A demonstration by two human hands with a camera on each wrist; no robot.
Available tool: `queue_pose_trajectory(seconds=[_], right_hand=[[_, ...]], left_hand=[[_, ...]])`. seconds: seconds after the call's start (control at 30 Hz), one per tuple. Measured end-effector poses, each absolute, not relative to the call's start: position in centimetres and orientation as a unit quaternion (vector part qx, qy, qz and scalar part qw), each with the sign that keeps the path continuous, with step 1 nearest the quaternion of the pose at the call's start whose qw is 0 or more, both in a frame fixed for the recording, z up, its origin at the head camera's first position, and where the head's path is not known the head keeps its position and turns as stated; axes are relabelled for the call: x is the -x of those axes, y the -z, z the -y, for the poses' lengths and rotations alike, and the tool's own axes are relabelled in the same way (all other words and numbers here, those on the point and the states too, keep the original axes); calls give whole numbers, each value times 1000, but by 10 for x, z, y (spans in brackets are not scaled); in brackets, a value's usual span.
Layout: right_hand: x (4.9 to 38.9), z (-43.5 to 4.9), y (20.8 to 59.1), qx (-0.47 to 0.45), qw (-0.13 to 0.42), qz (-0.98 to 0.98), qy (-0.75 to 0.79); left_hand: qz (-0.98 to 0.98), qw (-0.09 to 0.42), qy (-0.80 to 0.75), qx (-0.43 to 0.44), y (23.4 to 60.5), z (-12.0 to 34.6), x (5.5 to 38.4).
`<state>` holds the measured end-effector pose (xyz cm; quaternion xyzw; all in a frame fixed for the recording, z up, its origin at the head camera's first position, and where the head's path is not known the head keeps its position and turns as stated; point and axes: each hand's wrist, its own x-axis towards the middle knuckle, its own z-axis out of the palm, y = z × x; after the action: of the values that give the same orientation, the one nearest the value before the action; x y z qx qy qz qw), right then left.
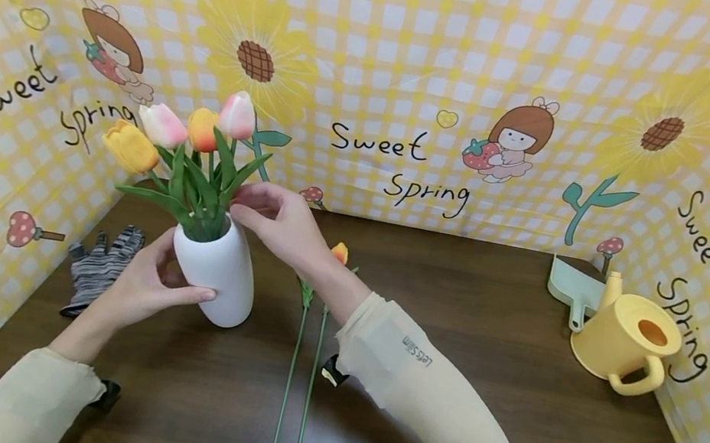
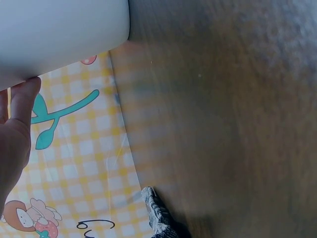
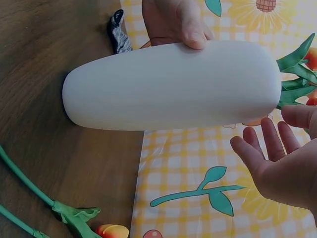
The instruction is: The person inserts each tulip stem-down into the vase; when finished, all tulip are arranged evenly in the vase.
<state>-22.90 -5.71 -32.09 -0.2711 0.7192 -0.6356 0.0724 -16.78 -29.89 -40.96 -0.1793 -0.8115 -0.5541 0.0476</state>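
A white vase (image 1: 217, 277) stands upright on the table, holding several tulips: a yellow tulip (image 1: 132, 147), an orange tulip (image 1: 203, 129) and pink-and-white ones (image 1: 238, 115). My left hand (image 1: 143, 281) grips the vase from the left, its thumb across the front. At the rim's right side is my right hand (image 1: 281, 221), fingers loosely spread beside the mouth and thumb close to the green leaves (image 3: 294, 82); in the right wrist view nothing is held in it. Two more long-stemmed tulips (image 1: 314, 370) lie on the table, partly covered by my right forearm.
A grey striped glove (image 1: 104, 267) lies left of the vase. Far to the right stands a yellow watering can (image 1: 622, 341), with a pale green dustpan (image 1: 574, 287) behind it. Checked cloth (image 1: 376, 85) walls in the back and sides of the dark wooden table (image 1: 489, 297).
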Motion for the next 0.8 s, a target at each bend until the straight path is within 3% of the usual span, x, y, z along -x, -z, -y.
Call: queue_pose_trajectory(seconds=[0.47, 0.8], right_hand=[[224, 28, 319, 251, 150, -670, 682], [211, -36, 368, 195, 207, -716, 638]], left_hand=[[816, 49, 550, 173, 409, 298, 167], [816, 48, 549, 172, 409, 298, 167]])
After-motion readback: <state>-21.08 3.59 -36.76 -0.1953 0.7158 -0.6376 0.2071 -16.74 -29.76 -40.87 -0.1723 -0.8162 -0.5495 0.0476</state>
